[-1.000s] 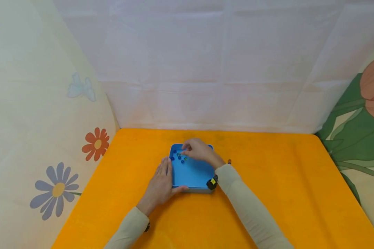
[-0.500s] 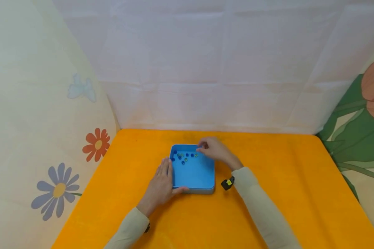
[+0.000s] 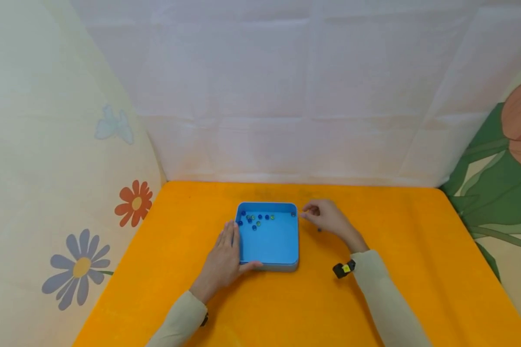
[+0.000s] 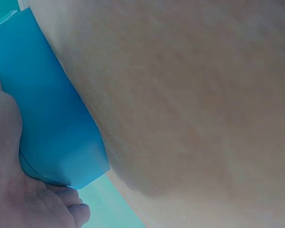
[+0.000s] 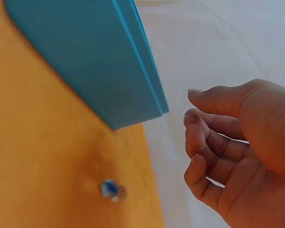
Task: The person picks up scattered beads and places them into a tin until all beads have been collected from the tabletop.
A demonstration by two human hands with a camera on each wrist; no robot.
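Observation:
A square blue box (image 3: 269, 248) with low walls stands in the middle of the orange table. Several blue and yellow-green glass marbles (image 3: 260, 217) lie at its back left, and one more marble (image 3: 293, 214) is in its back right corner. My left hand (image 3: 221, 258) braces the box, straight fingers along its left side and thumb at the front. Just right of the box, my right hand (image 3: 328, 217) hovers with loosely curled fingers and nothing visible between thumb and fingertips. Below it on the table lies a blue-and-white marble (image 5: 109, 188) beside a reddish-brown one (image 5: 121, 194).
The orange table (image 3: 399, 250) ends at a white hanging cloth (image 3: 260, 96) behind. Flower-printed cloths hang at the left (image 3: 34, 183) and right (image 3: 495, 159). A black strap device (image 3: 344, 269) is on my right wrist.
My right hand has moved right, from over the box's back left to beyond its right wall. A marble now shows in the back right corner. My left hand stays put.

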